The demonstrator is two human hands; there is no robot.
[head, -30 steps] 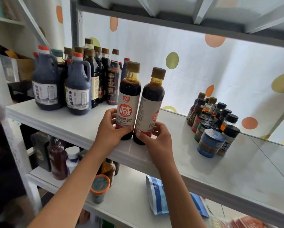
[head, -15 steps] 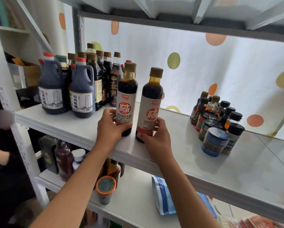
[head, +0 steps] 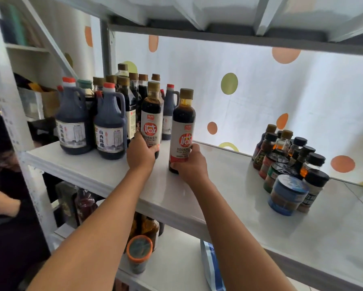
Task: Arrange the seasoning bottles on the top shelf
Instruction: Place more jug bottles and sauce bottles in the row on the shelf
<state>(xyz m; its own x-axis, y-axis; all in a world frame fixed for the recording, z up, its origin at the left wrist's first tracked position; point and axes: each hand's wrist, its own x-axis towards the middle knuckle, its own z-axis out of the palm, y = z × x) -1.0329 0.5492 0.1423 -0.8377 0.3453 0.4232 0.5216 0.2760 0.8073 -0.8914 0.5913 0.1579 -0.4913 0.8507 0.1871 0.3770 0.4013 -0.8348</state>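
**Two sauce bottles gripped on the top shelf**

The left hand (head: 141, 155) is wrapped around the lower part of the left bottle (head: 151, 120). The right hand (head: 192, 164) is wrapped around the lower part of the right bottle (head: 182, 131). Both bottles stand upright on the top shelf (head: 228, 202), near its front edge, with a narrow gap between them. Each holds dark liquid and has a tan cap and a pale label with a red mark.

The left bottle stands just right of two dark jugs (head: 92, 120) with red caps. More dark bottles (head: 132, 85) stand behind the jugs, at the far left of the shelf.

A cluster of small jars (head: 289, 162) occupies the right part of the shelf, well apart from both hands. A blue-lidded tub (head: 287, 194) sits at the cluster's near edge.

The lower shelf (head: 176, 265) carries an orange-lidded jar (head: 139, 256).
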